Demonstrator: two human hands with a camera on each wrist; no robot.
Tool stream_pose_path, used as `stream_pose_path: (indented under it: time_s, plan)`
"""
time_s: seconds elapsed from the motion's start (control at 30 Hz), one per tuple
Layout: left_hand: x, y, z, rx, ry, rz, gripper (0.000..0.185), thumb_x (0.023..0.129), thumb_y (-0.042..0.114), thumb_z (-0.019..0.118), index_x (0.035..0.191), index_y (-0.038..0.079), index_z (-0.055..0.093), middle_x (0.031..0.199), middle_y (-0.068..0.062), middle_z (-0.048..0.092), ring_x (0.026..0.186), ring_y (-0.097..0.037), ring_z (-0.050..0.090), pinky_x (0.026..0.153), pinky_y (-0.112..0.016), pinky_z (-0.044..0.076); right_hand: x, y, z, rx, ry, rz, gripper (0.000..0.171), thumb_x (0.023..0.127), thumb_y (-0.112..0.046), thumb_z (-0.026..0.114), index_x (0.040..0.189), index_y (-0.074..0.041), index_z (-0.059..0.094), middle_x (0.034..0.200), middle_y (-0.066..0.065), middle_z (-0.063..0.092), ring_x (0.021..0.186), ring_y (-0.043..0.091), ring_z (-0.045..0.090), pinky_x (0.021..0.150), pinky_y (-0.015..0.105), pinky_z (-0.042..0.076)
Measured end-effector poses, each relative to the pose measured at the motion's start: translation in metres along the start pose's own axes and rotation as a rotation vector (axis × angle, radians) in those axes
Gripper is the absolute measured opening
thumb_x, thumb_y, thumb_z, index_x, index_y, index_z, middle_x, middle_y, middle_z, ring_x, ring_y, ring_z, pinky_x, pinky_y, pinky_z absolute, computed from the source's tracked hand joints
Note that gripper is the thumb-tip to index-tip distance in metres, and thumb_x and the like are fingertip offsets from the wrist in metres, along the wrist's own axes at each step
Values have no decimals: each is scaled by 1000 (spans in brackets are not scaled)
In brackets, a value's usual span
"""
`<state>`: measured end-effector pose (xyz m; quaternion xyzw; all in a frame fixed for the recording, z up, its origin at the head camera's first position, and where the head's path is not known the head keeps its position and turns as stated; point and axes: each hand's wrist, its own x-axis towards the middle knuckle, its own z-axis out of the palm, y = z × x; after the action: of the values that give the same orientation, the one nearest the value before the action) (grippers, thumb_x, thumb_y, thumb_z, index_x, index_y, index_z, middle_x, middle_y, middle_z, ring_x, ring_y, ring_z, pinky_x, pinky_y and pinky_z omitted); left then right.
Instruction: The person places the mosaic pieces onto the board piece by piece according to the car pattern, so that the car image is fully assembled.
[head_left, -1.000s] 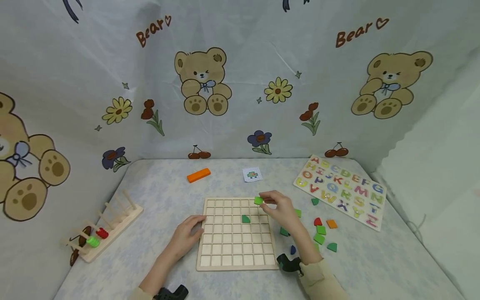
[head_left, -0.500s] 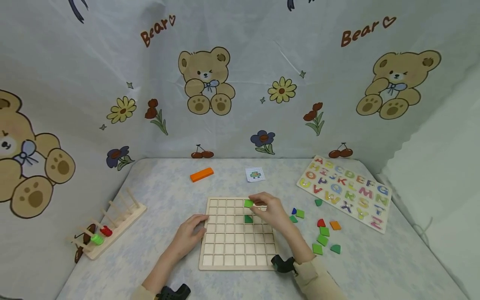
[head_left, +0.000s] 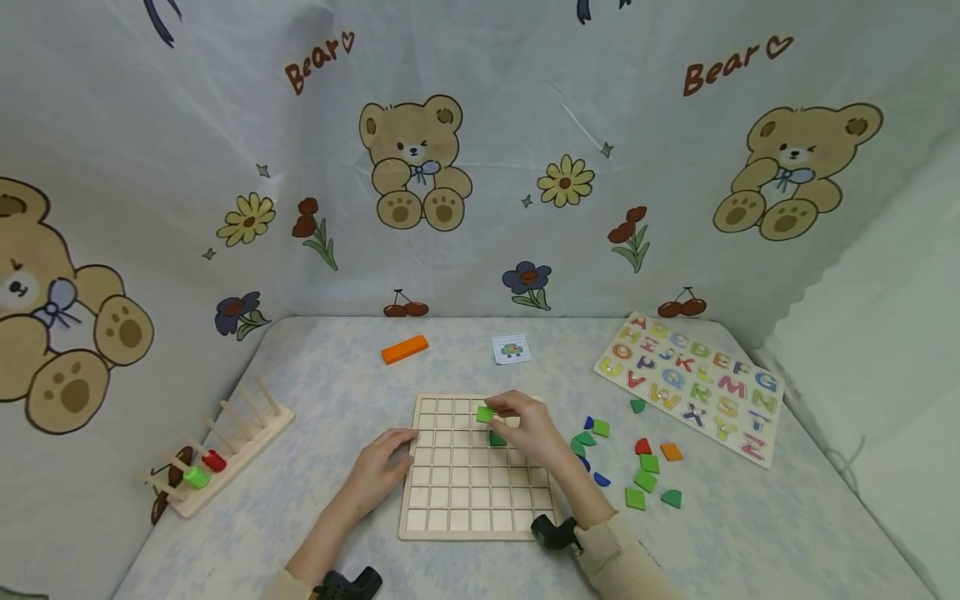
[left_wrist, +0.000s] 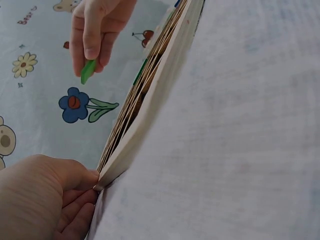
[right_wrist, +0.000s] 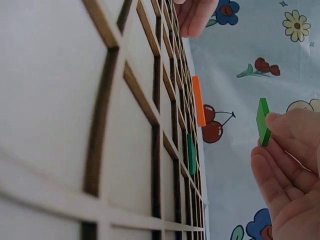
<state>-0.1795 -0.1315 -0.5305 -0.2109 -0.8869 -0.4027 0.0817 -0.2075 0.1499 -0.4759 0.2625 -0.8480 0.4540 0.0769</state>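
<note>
Now the right hand (head_left: 528, 425) pinches a green tile (head_left: 484, 413) above the wooden grid board (head_left: 450, 492). The left hand (head_left: 382, 467) rests with relaxed fingers on the board's left edge, holding nothing.

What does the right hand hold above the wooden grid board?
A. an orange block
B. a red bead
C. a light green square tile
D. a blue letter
C: the right hand pinches a light green square tile over the wooden grid board.
</note>
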Motion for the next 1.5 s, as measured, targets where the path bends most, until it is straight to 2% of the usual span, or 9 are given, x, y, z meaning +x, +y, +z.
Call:
stream_pose_path:
  time_s: [0.23, 0.4, 0.57, 0.73, 0.87, 1.13, 1.5]
  plan:
    - [1, 0, 1, -8, 4, -2, 40, 88, 5, 66, 127, 4, 59, 126, -6, 57, 117, -23, 53, 94, -44, 44, -2, 11, 6, -1, -19, 29, 29, 87, -4, 67, 115, 2, 63, 110, 9, 63, 98, 26, 61, 83, 37, 52]
    - [1, 0, 1, -4, 2, -1, 40, 88, 6, 67, 127, 4, 59, 126, -7, 57, 117, -24, 52, 94, -44, 44, -5, 20, 13, -14, -42, 75, 26, 88, -8, 67, 113, -5, 66, 109, 2, 63, 97, 21, 62, 82, 31, 52]
    - [1, 1, 0, -7, -2, -7, 40, 88, 6, 66, 127, 4, 59, 126, -6, 57, 118, -23, 52, 95, -44, 44, -8, 27, 17, 20, -41, 62, 26, 86, -6, 69, 112, -4, 66, 108, 3, 63, 95, 19, 62, 82, 28, 52]
    - [1, 2, 0, -11, -16, -25, 39, 89, 8, 66, 127, 5, 59, 126, -5, 56, 118, -22, 52, 96, -42, 43, -11, 30, 20, 40, -78, 72, 28, 86, -6, 69, 113, -4, 66, 109, 2, 63, 98, 17, 62, 83, 28, 51]
    - [1, 1, -1, -26, -33, -52, 39, 90, 8, 65, 128, 6, 58, 127, -3, 56, 119, -19, 51, 97, -40, 42, -12, 29, 22, 4, -97, 70, 29, 86, -7, 69, 115, -4, 66, 110, 2, 63, 99, 16, 60, 83, 28, 51]
    - [1, 2, -1, -31, -35, -67, 39, 90, 8, 64, 128, 7, 58, 128, -3, 55, 120, -19, 50, 98, -39, 42, -13, 26, 22, -138, -102, -6, 30, 85, -7, 70, 114, -4, 66, 109, 4, 63, 98, 18, 58, 82, 32, 50]
    - [1, 2, -1, -33, -42, -77, 39, 90, 8, 64, 129, 7, 58, 129, -5, 55, 121, -19, 49, 99, -40, 41, -13, 24, 21, -157, -133, -16, 31, 85, -8, 70, 116, -4, 65, 110, 6, 62, 100, 20, 57, 82, 35, 49]
